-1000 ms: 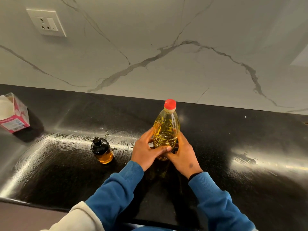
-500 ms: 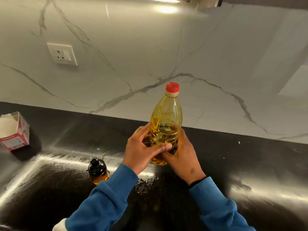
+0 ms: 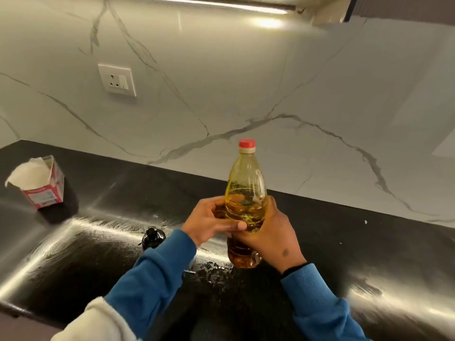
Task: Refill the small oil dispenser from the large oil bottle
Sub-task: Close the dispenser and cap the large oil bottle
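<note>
Two hands wrap the large clear plastic oil bottle (image 3: 246, 193) with its red screw cap (image 3: 247, 143): the left hand (image 3: 211, 221) curls round the left of its waist with the thumb laid across the front, and the right hand (image 3: 270, 238) clasps it from the right and underneath. The bottle stands upright, lifted off the glossy black stone counter (image 3: 369, 242), its cap on, roughly half full of golden oil. The small dark-topped oil dispenser (image 3: 153, 237) sits on the counter to the bottle's lower left, half hidden behind the blue left sleeve (image 3: 152, 279), which I reckon could knock it over. Smears and droplets lie on the counter just below the bottle; if that is oil, the plastic may slip in the grip. The dispenser looks closed too, so pouring now would spill.
</note>
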A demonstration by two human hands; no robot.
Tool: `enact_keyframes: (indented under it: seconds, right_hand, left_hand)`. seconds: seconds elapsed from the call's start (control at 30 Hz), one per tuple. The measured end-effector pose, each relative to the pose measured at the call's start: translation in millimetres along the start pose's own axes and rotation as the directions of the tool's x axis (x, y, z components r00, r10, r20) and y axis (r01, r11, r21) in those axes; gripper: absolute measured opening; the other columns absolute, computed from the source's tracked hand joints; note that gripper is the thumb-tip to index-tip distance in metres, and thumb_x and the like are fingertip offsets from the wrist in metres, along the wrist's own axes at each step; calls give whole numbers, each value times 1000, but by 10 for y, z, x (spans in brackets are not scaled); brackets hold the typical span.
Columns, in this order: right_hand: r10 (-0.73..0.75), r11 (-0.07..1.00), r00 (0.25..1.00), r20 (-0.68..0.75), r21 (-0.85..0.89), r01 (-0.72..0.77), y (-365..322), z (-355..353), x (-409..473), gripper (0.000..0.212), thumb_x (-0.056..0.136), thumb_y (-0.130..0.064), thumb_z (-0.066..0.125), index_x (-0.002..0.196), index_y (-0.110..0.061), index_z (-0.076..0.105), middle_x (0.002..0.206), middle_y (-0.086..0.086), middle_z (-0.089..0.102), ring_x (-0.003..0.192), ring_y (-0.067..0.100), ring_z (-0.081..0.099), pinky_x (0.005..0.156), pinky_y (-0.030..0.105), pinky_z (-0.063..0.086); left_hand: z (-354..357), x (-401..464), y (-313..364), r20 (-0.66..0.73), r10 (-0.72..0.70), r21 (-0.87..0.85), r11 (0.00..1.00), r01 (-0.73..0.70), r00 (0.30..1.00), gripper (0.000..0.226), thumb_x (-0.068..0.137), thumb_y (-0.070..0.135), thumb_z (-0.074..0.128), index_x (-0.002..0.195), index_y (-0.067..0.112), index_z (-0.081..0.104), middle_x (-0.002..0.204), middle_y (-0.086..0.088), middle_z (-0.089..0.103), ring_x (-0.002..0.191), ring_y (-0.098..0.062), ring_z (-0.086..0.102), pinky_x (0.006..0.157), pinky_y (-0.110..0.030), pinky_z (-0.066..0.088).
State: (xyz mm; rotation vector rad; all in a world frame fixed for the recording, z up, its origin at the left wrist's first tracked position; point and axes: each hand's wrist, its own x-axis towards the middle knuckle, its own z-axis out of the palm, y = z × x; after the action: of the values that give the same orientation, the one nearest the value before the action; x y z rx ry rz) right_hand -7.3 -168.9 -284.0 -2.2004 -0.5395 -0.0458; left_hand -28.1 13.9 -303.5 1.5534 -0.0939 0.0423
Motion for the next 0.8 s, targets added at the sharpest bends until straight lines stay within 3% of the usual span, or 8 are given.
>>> enact_keyframes:
  seconds: [0.1, 0.2, 0.37, 0.47, 0.57, 0.63, 0.8]
  right_hand:
    - [-6, 1000, 999, 50, -19, 7, 12, 105, 2, 89, 54, -76, 76, 126, -40, 37, 115, -17, 61, 102, 1, 62, 89, 32, 57]
    - [-24, 1000, 998, 56, 10, 24, 7, 162, 32, 84, 58, -71, 78, 124, -43, 35, 120, -16, 58, 108, 2, 60, 93, 32, 56]
    - [-44, 999, 997, 59, -9, 44, -10, 186, 119, 90, 60, -73, 77, 130, -37, 34, 126, -13, 54, 112, 5, 58, 96, 32, 54]
    - [-44, 999, 997, 67, -9, 45, -34, 196, 161, 92, 59, -71, 78, 131, -36, 33, 127, -12, 54, 113, 5, 57, 96, 28, 52]
    - [5, 999, 998, 60, 47, -8, -5, 216, 175, 92, 56, -63, 85, 129, -34, 37, 119, -14, 59, 105, 1, 61, 89, 22, 54]
    - [40, 996, 998, 46, 78, -43, 66, 261, 173, 87, 56, -54, 90, 125, -34, 40, 108, -17, 63, 96, -6, 63, 80, 15, 54]
    - [126, 986, 992, 13, 107, -127, 296, 429, 48, 74, 60, -45, 91, 116, -39, 43, 101, -19, 64, 92, -10, 61, 74, 7, 45]
  left_hand:
    - [-129, 29, -201, 86, -102, -141, 983, 114, 991, 60, 68, 14, 91, 123, 6, 69, 119, -19, 73, 110, -33, 70, 95, -48, 58]
    - [-192, 51, -283, 121, -138, -257, 952, 165, 983, 66, 62, 31, 97, 120, 12, 73, 119, -17, 73, 110, -32, 70, 92, -43, 60]
    - [-272, 119, -290, 107, -166, -282, 940, 190, 980, 83, 59, 37, 98, 129, 5, 66, 124, -21, 70, 112, -33, 69, 89, -41, 61]
    - [-315, 143, -282, 104, -157, -282, 942, 181, 982, 79, 62, 33, 96, 129, 4, 65, 123, -20, 71, 112, -34, 69, 92, -44, 60]
    - [-298, 139, -257, 83, -120, -211, 968, 135, 989, 52, 73, 7, 87, 122, 5, 68, 113, -15, 75, 103, -27, 73, 86, -36, 61]
    - [-231, 120, -266, 48, -74, -99, 992, 78, 996, 46, 76, -7, 82, 119, 4, 69, 111, -15, 76, 104, -25, 74, 91, -35, 59]
    - [32, -22, -530, -123, 14, 160, 987, 6, 992, 55, 69, 9, 92, 118, 20, 72, 112, 4, 77, 110, -11, 71, 102, -32, 55]
